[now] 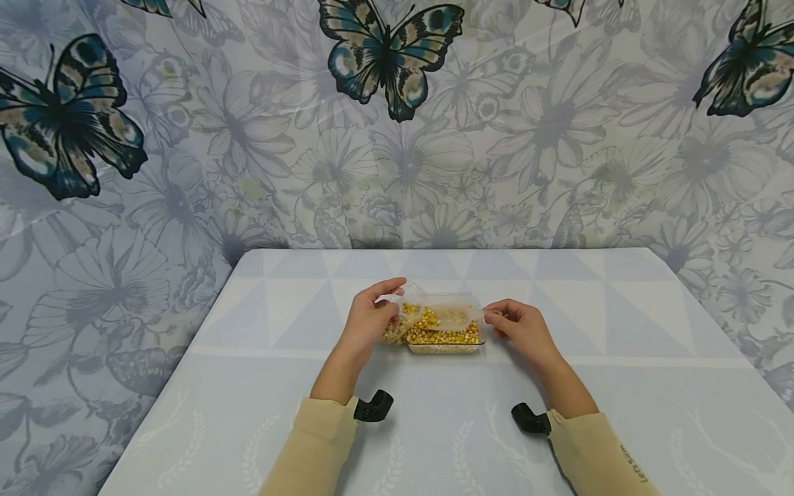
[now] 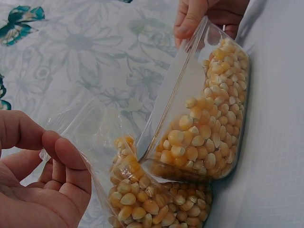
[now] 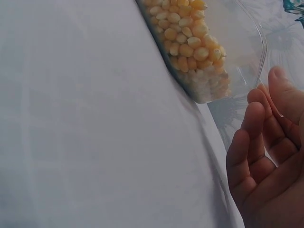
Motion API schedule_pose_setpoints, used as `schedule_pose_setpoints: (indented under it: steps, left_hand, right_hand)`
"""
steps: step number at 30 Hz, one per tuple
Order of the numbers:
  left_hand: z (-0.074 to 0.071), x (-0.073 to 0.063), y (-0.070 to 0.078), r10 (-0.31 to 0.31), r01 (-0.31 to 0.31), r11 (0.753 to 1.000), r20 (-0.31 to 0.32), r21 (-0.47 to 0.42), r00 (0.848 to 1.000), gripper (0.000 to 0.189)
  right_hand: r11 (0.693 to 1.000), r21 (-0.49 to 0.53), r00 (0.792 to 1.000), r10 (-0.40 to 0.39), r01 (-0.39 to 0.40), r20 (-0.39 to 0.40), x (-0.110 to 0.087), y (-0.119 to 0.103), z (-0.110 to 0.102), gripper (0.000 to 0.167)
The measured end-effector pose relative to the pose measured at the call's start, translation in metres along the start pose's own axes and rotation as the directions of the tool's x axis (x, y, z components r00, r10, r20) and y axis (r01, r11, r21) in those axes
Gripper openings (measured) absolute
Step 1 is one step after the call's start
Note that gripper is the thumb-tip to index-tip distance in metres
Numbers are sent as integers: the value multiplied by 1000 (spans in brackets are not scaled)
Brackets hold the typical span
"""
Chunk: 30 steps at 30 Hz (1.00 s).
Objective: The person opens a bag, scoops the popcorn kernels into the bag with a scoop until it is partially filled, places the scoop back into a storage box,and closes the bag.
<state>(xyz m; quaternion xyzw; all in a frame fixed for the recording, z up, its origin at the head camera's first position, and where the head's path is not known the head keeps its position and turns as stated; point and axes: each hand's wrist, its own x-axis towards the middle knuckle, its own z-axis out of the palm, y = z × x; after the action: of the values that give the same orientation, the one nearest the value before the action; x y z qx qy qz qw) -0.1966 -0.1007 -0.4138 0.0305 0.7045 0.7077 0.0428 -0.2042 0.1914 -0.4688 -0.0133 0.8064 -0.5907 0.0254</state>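
Note:
A clear rectangular container (image 1: 443,349) of yellow corn kernels (image 2: 218,114) rests on the table. Against its left end leans a clear plastic bag (image 2: 95,128) that also holds kernels. With thumb and fingers my left hand (image 1: 371,313) pinches the upper edge of the bag. Kernels in the bag (image 2: 137,204) lie low, beside and partly below the container's left end. My right hand (image 1: 520,324) is at the container's right end, its thumb and bent fingers (image 3: 256,114) at the rim corner. The exact contact there is partly hidden.
The table (image 1: 248,427) has a pale cloth with triangles and leaf prints. Behind it hangs a floral fabric (image 1: 248,138) with butterflies. A black device sits at the left wrist (image 1: 374,406) and another at the right wrist (image 1: 531,419).

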Motion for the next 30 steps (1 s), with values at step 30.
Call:
schedule_pose_setpoints:
  steps: [30]
  left_hand:
    - [0, 1, -2, -4, 3, 1000, -5, -7, 1000, 54]
  right_hand:
    - [996, 94, 999, -1, 5, -41, 0, -6, -12, 43]
